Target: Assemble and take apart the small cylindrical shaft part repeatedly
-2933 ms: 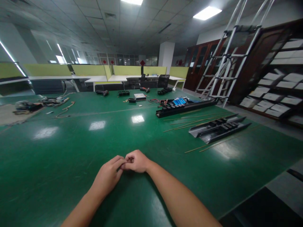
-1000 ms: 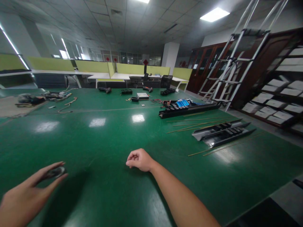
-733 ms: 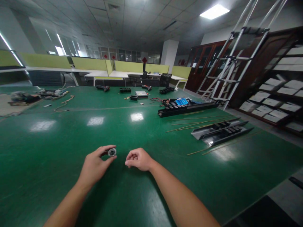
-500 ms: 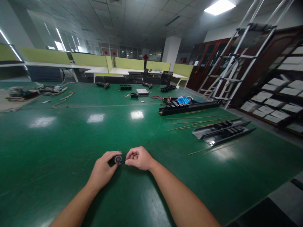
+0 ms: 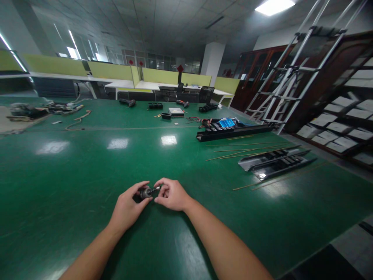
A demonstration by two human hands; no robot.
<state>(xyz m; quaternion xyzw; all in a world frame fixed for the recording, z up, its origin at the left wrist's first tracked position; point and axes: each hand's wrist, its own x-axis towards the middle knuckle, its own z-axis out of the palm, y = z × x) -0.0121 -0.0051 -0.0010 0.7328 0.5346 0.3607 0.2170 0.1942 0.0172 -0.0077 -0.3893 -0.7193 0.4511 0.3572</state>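
Observation:
My left hand is closed around a small dark grey cylindrical part, gripped between thumb and fingers just above the table. From its right end a thin rod with a bright tip points toward my right hand. The right fingers are curled in, and the rod's tip meets them near the index and middle fingers. How firmly they grip it is hard to make out. Both hands are over the near part of the green table.
Black metal channels and thin brass-coloured rods lie to the right. Behind them, a long black rail carries wiring and blue pieces. Power tools, a white box and a rope lie farther off.
The cylindrical part, seen end-on before, has turned in my left hand so that its thin rod shows, pointing right. My right fingers have shifted slightly and now meet the rod's tip.

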